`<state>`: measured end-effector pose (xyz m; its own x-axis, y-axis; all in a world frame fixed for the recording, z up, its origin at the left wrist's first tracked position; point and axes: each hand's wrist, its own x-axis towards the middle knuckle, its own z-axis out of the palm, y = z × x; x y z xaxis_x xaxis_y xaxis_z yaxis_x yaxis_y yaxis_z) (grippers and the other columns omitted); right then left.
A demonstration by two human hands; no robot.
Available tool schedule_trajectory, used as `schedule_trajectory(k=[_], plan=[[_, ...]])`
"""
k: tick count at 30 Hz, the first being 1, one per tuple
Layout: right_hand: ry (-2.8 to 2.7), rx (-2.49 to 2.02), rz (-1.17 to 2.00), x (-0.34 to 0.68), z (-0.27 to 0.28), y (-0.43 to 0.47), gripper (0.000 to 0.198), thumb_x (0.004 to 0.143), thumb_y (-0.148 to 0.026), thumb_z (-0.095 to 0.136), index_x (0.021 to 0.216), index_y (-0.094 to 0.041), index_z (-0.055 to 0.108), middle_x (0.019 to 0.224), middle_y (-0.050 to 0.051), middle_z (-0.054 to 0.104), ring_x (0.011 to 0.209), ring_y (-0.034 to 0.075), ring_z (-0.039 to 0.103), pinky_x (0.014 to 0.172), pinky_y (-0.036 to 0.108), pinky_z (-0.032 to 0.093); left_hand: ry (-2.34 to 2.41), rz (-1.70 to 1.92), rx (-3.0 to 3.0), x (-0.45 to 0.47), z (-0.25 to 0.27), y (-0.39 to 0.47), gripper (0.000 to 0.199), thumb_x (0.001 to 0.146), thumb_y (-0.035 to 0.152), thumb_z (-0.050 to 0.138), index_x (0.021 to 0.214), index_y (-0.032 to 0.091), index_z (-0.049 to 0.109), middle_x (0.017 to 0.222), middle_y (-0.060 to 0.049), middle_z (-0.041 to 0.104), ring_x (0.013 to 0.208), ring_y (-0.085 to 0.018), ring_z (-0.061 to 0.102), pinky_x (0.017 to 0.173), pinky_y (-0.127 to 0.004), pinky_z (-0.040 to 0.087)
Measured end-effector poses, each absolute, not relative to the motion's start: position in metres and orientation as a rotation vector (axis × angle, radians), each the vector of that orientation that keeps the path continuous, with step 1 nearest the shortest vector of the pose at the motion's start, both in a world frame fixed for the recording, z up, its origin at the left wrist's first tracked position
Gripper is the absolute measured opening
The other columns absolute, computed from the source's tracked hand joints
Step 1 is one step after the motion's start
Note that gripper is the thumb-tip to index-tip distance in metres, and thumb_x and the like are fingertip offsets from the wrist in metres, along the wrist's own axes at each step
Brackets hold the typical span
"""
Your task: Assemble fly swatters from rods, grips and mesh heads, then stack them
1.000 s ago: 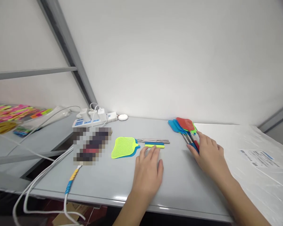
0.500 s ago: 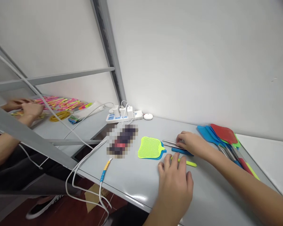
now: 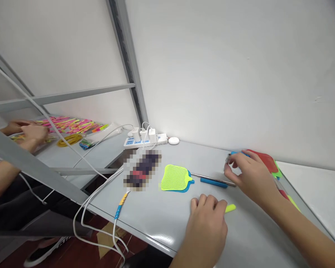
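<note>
My left hand [image 3: 208, 223] is closed over a yellow-green handle [image 3: 230, 208], whose right end sticks out past the fingers. To its upper right, my right hand [image 3: 249, 175] is raised off the table with thumb and fingers pinched on a metal rod [image 3: 228, 158], seen nearly end-on and slightly blurred. A yellow-green fly swatter head [image 3: 174, 178] lies over a blue swatter head [image 3: 192, 182]. Beside them rest another metal rod [image 3: 203, 176] and a blue handle [image 3: 213, 182]. Behind my right hand, assembled fly swatters [image 3: 265, 162] are partly hidden.
A power strip [image 3: 163, 139] with plugged-in chargers and a white round case [image 3: 173, 140] sit by the wall. A pixelated object [image 3: 143, 169] has a cable attached. Left, beyond a metal frame [image 3: 86, 93], another person's hands [image 3: 35, 132] work near colourful sticks [image 3: 72, 124].
My right hand has lifted one metal rod from beside the blue handle and moved right and up. My left hand has curled its fingers round the yellow-green handle, shifting it slightly nearer.
</note>
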<state>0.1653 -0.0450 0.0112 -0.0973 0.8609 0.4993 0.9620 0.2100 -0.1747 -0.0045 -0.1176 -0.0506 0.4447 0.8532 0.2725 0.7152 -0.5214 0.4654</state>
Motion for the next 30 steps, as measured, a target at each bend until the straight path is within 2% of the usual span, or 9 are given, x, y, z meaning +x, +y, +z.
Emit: schedule_trajectory(k=[4, 7, 12, 15, 17, 20, 25, 28, 30], plan=[[-1.634, -1.604, -0.082, 0.163, 0.026, -0.088, 0.011, 0.083, -0.035, 0.044, 0.084, -0.025, 0.051, 0.085, 0.006, 0.064, 0.091, 0.025, 0.060, 0.085, 0.038, 0.044, 1.182, 0.819, 2.179, -0.003, -0.046, -0.120, 0.055, 0.088, 0.015, 0.046, 0.140, 0.027, 0.037, 0.103, -0.006, 0.061, 0.086, -0.020, 0.058, 0.075, -0.035, 0.048], [-1.442, -1.414, 0.105, 0.163, 0.020, -0.107, 0.011, 0.084, -0.035, 0.042, 0.085, -0.025, 0.047, 0.078, 0.005, 0.060, 0.081, 0.023, 0.060, 0.073, 0.036, 0.048, 1.074, 1.001, 1.902, -0.003, -0.044, -0.121, 0.059, 0.090, 0.019, 0.049, 0.145, 0.028, 0.029, 0.106, -0.005, 0.062, 0.083, -0.015, 0.060, 0.071, -0.027, 0.050], [-1.342, -1.203, 0.432, 0.159, -0.006, -0.110, 0.014, 0.091, -0.036, 0.042, 0.089, -0.023, 0.046, 0.073, 0.001, 0.056, 0.061, 0.015, 0.053, 0.057, 0.029, 0.045, 1.069, 1.380, 1.632, 0.001, -0.042, -0.120, 0.055, 0.087, 0.026, 0.061, 0.138, 0.024, 0.041, 0.098, -0.004, 0.063, 0.076, -0.012, 0.058, 0.071, -0.026, 0.048], [-1.425, -1.131, 0.516, 0.150, -0.017, -0.109, 0.011, 0.092, -0.033, 0.047, 0.092, -0.022, 0.048, 0.073, -0.001, 0.055, 0.061, 0.013, 0.053, 0.056, 0.027, 0.044, 1.127, 1.489, 1.562, 0.003, -0.039, -0.120, 0.032, 0.088, 0.028, 0.061, 0.119, 0.021, 0.057, 0.097, -0.005, 0.063, 0.082, -0.014, 0.058, 0.075, -0.026, 0.048], [-1.461, -1.121, 0.505, 0.147, -0.021, -0.111, 0.009, 0.092, -0.031, 0.049, 0.093, -0.022, 0.049, 0.073, -0.002, 0.055, 0.060, 0.012, 0.052, 0.055, 0.026, 0.043, 1.118, 1.452, 1.707, 0.001, -0.038, -0.121, 0.018, 0.089, 0.026, 0.058, 0.106, 0.021, 0.063, 0.099, -0.005, 0.063, 0.091, -0.016, 0.058, 0.081, -0.027, 0.046], [-1.374, -1.070, 0.476, 0.148, -0.019, -0.113, 0.008, 0.093, -0.030, 0.049, 0.093, -0.023, 0.048, 0.076, -0.002, 0.056, 0.056, 0.010, 0.052, 0.052, 0.025, 0.043, 1.088, 1.323, 1.881, -0.003, -0.037, -0.124, 0.018, 0.093, 0.024, 0.051, 0.108, 0.022, 0.060, 0.106, -0.005, 0.063, 0.100, -0.018, 0.057, 0.087, -0.029, 0.044], [-1.157, -0.893, 0.443, 0.159, -0.003, -0.111, 0.006, 0.096, -0.030, 0.044, 0.096, -0.024, 0.044, 0.075, -0.005, 0.055, 0.046, 0.007, 0.049, 0.045, 0.024, 0.041, 1.172, 1.028, 1.859, -0.005, -0.034, -0.126, 0.028, 0.098, 0.030, 0.038, 0.122, 0.025, 0.053, 0.104, -0.004, 0.065, 0.089, -0.017, 0.059, 0.078, -0.027, 0.044], [-1.122, -0.869, 0.421, 0.162, 0.003, -0.109, 0.005, 0.097, -0.029, 0.044, 0.096, -0.024, 0.043, 0.073, -0.006, 0.055, 0.044, 0.007, 0.049, 0.045, 0.024, 0.041, 1.157, 0.949, 1.869, -0.003, -0.030, -0.126, 0.030, 0.099, 0.034, 0.035, 0.121, 0.026, 0.054, 0.105, -0.003, 0.064, 0.087, -0.017, 0.058, 0.075, -0.026, 0.042], [-1.116, -0.883, 0.432, 0.162, 0.004, -0.109, 0.005, 0.097, -0.030, 0.044, 0.097, -0.024, 0.043, 0.073, -0.007, 0.055, 0.044, 0.006, 0.049, 0.047, 0.024, 0.042, 1.146, 0.922, 1.862, -0.002, -0.028, -0.126, 0.031, 0.099, 0.036, 0.034, 0.119, 0.026, 0.055, 0.097, -0.001, 0.064, 0.082, -0.016, 0.056, 0.072, -0.025, 0.040]])
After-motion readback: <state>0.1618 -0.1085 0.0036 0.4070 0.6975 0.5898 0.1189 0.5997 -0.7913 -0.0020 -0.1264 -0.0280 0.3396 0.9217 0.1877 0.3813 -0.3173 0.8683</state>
